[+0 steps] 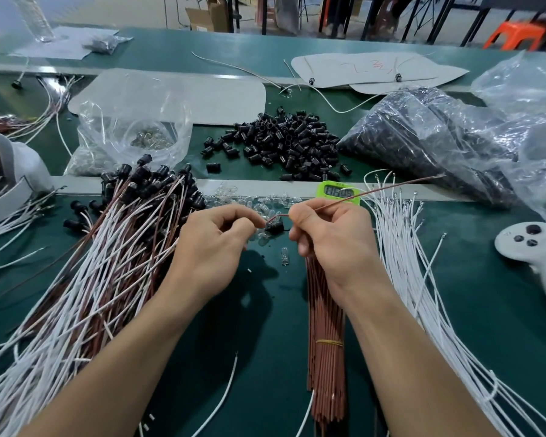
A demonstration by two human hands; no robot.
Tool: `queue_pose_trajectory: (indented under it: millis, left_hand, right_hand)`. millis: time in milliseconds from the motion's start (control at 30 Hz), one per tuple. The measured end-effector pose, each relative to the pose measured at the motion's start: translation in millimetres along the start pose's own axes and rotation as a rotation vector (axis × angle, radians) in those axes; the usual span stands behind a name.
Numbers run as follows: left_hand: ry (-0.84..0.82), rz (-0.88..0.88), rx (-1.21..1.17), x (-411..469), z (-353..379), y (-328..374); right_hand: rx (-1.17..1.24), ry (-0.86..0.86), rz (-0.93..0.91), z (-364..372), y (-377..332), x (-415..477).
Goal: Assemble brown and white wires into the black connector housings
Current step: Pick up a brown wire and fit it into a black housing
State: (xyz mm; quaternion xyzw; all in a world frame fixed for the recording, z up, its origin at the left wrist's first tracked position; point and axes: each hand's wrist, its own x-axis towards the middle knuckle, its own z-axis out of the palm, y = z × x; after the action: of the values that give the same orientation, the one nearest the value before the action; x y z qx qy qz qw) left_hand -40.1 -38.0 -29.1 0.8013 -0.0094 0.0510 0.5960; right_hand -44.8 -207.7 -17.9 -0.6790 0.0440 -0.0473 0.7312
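Observation:
My left hand (216, 244) pinches a small black connector housing (273, 228) at table centre. My right hand (331, 234) pinches a single brown wire (375, 192) whose near end meets the housing and whose far end points up to the right. Under my right wrist lies a banded bundle of brown wires (327, 335). Loose white wires (423, 279) fan out on the right. A heap of loose black housings (281, 143) sits beyond my hands. Finished brown and white wires with housings (117, 234) are piled on the left.
Small clear glass bulbs (256, 203) lie scattered behind my hands, next to a green timer (339, 192). A clear bag of metal parts (133, 137) stands left of the housings; large plastic bags (438, 137) lie right. A white controller (539, 250) rests at right.

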Motion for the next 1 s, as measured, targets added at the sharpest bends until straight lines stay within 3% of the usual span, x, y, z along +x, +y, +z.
queue_pose_trajectory:
  millis: [467, 733, 800, 1000]
  left_hand:
    - [0.033, 0.295, 0.118, -11, -2, 1]
    - [0.076, 0.561, 0.436, -15, -3, 2]
    - [0.071, 0.522, 0.391, -15, -3, 2]
    - [0.008, 0.157, 0.045, -7, -5, 5]
  right_hand:
    - [-0.077, -0.011, 0.037, 2, 1, 0]
    - [-0.18, -0.073, 0.042, 2, -1, -2]
    - [-0.168, -0.091, 0.036, 2, -1, -2]
    - [-0.075, -0.145, 0.018, -3, -1, 1]
